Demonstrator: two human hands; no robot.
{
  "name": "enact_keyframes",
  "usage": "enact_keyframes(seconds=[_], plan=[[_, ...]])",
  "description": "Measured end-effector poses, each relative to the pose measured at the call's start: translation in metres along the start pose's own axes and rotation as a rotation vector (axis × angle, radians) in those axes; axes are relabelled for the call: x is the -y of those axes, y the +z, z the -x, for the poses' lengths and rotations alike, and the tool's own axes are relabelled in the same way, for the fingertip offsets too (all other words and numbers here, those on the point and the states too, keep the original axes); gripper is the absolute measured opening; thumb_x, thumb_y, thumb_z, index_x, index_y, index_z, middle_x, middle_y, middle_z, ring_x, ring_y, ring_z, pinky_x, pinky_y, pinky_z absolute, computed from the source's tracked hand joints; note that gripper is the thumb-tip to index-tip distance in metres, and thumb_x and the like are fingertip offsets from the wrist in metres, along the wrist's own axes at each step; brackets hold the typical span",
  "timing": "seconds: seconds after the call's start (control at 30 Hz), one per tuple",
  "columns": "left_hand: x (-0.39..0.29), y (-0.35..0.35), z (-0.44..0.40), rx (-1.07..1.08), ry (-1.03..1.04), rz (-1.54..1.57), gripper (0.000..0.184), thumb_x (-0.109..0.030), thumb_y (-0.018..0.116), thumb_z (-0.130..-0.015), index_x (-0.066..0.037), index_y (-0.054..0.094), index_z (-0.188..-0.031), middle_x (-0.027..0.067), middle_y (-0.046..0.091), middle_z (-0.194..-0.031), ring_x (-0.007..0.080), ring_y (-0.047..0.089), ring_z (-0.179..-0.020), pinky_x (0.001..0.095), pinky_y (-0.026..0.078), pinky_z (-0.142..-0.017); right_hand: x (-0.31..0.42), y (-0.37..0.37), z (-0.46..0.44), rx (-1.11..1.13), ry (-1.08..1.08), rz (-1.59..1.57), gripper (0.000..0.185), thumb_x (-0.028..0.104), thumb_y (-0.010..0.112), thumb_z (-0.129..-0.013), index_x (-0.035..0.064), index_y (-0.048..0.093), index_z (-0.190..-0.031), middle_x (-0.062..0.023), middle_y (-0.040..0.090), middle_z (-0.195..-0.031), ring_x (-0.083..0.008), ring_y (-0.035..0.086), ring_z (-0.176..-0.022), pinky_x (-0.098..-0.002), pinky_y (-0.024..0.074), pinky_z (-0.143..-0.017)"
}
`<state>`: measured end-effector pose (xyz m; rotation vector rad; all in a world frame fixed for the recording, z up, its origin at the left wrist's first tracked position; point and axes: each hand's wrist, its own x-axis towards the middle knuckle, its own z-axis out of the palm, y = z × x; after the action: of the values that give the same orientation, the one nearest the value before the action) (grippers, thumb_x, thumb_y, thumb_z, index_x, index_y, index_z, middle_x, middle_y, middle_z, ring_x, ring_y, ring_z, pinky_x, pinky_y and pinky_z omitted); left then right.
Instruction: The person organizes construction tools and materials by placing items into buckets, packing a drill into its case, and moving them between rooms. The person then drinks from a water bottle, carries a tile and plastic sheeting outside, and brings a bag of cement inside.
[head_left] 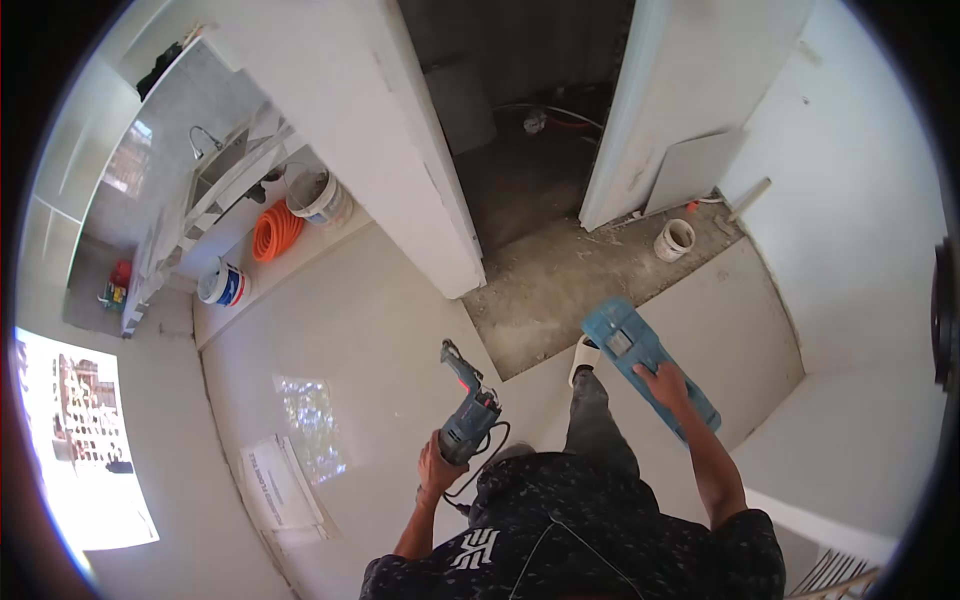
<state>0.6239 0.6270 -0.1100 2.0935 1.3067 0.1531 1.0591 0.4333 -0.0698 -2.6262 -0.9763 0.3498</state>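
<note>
My left hand [438,468] is closed around one end of a blue-grey corded power drill [468,425]. A red part shows on its body, and its black cord [478,478] loops down beside my leg. Out to the right, my right hand [662,385] grips a long blue plastic tool case [632,345] by its edge or handle. The case hangs tilted over the floor, partly covering the view of the tiles. Whether it is latched, I cannot tell. Below me is a foot in a light-coloured slipper [584,358].
A doorway [530,190] opens ahead onto bare concrete. A small bucket [674,240] and a leaning board [692,170] stand to its right. At left are an orange hose coil [278,232], buckets [322,198] and a sink counter [225,165]. A printed sack [282,488] lies by the left wall.
</note>
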Motion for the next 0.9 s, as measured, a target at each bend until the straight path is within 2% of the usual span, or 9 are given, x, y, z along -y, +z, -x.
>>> enact_keyframes(seconds=[0.07, 0.4, 0.5, 0.57, 0.7, 0.77, 0.8, 0.83, 0.9], plan=[[-0.044, -0.005, -0.026, 0.003, -0.008, 0.003, 0.080, -0.018, 0.075, -0.045, -0.008, 0.038, -0.115, 0.0161, 0.054, -0.096, 0.0351, 0.051, -0.092, 0.0422, 0.042, -0.078, 0.002, 0.000, -0.063, 0.132, -0.060, -0.034, 0.072, 0.061, 0.052, -0.071, -0.0084, 0.051, -0.052, -0.0261, 0.050, -0.054, -0.0396, 0.055, -0.057, -0.0457, 0.0407, -0.051], [-0.165, 0.032, -0.135, -0.051, -0.157, 0.141, 0.084, -0.018, 0.076, -0.045, -0.006, 0.037, -0.118, 0.0181, 0.053, -0.100, 0.0351, 0.051, -0.095, 0.0421, 0.042, -0.080, 0.071, 0.038, -0.313, 0.283, -0.255, -0.036, 0.072, 0.064, 0.049, -0.071, -0.0061, 0.052, -0.052, -0.0232, 0.053, -0.056, -0.0380, 0.056, -0.061, -0.0429, 0.0451, -0.054], [-0.177, 0.041, -0.164, -0.074, -0.133, 0.109, 0.084, -0.018, 0.076, -0.044, -0.005, 0.038, -0.118, 0.0179, 0.053, -0.100, 0.0347, 0.051, -0.095, 0.0417, 0.042, -0.080, 0.096, 0.058, -0.366, 0.216, -0.335, -0.062, 0.072, 0.065, 0.049, -0.070, -0.0057, 0.053, -0.054, -0.0228, 0.053, -0.056, -0.0379, 0.057, -0.061, -0.0433, 0.0452, -0.054], [-0.189, 0.040, -0.195, -0.023, -0.146, 0.123, 0.084, -0.018, 0.076, -0.044, -0.004, 0.039, -0.117, 0.0175, 0.054, -0.101, 0.0346, 0.051, -0.094, 0.0417, 0.042, -0.080, 0.120, 0.060, -0.409, 0.421, -0.310, 0.027, 0.074, 0.067, 0.047, -0.070, -0.0051, 0.058, -0.066, -0.0239, 0.057, -0.068, -0.0380, 0.058, -0.071, -0.0436, 0.0473, -0.061], [-0.192, 0.038, -0.256, 0.007, -0.151, 0.177, 0.081, -0.021, 0.075, -0.046, -0.004, 0.040, -0.117, 0.0173, 0.054, -0.101, 0.0347, 0.051, -0.094, 0.0424, 0.042, -0.081, 0.165, 0.084, -0.484, 0.417, -0.410, 0.009, 0.076, 0.069, 0.043, -0.070, -0.0048, 0.060, -0.076, -0.0248, 0.058, -0.074, -0.0383, 0.058, -0.077, -0.0441, 0.0465, -0.068], [-0.200, 0.034, -0.281, 0.013, -0.182, 0.193, 0.080, -0.021, 0.075, -0.047, -0.003, 0.040, -0.117, 0.0173, 0.054, -0.102, 0.0348, 0.051, -0.094, 0.0423, 0.041, -0.081, 0.181, 0.098, -0.515, 0.532, -0.360, 0.032, 0.078, 0.070, 0.040, -0.070, -0.0047, 0.060, -0.082, -0.0248, 0.059, -0.077, -0.0374, 0.058, -0.081, -0.0445, 0.0450, -0.072], [-0.200, 0.031, -0.291, 0.012, -0.185, 0.189, 0.080, -0.021, 0.075, -0.048, -0.003, 0.040, -0.117, 0.0174, 0.053, -0.102, 0.0350, 0.051, -0.094, 0.0423, 0.041, -0.081, 0.184, 0.116, -0.527, 0.349, -0.403, -0.023, 0.081, 0.073, 0.039, -0.068, -0.0047, 0.061, -0.074, -0.0242, 0.058, -0.072, -0.0373, 0.058, -0.076, -0.0435, 0.0461, -0.066], [-0.198, 0.027, -0.305, 0.020, -0.189, 0.197, 0.080, -0.022, 0.075, -0.048, -0.002, 0.040, -0.117, 0.0181, 0.053, -0.103, 0.0353, 0.050, -0.095, 0.0425, 0.041, -0.081, 0.196, 0.123, -0.542, 0.370, -0.383, -0.019, 0.081, 0.073, 0.039, -0.068, -0.0047, 0.061, -0.074, -0.0242, 0.058, -0.072, -0.0373, 0.058, -0.076, -0.0435, 0.0461, -0.066], [-0.194, 0.014, -0.340, 0.045, -0.208, 0.200, 0.080, -0.023, 0.076, -0.049, -0.001, 0.039, -0.117, 0.0192, 0.053, -0.102, 0.0356, 0.051, -0.094, 0.0429, 0.041, -0.081, 0.237, 0.124, -0.588, 0.689, -0.350, 0.058, 0.079, 0.073, 0.038, -0.069, -0.0019, 0.061, -0.069, -0.0219, 0.059, -0.070, -0.0370, 0.058, -0.074, -0.0437, 0.0459, -0.066]])
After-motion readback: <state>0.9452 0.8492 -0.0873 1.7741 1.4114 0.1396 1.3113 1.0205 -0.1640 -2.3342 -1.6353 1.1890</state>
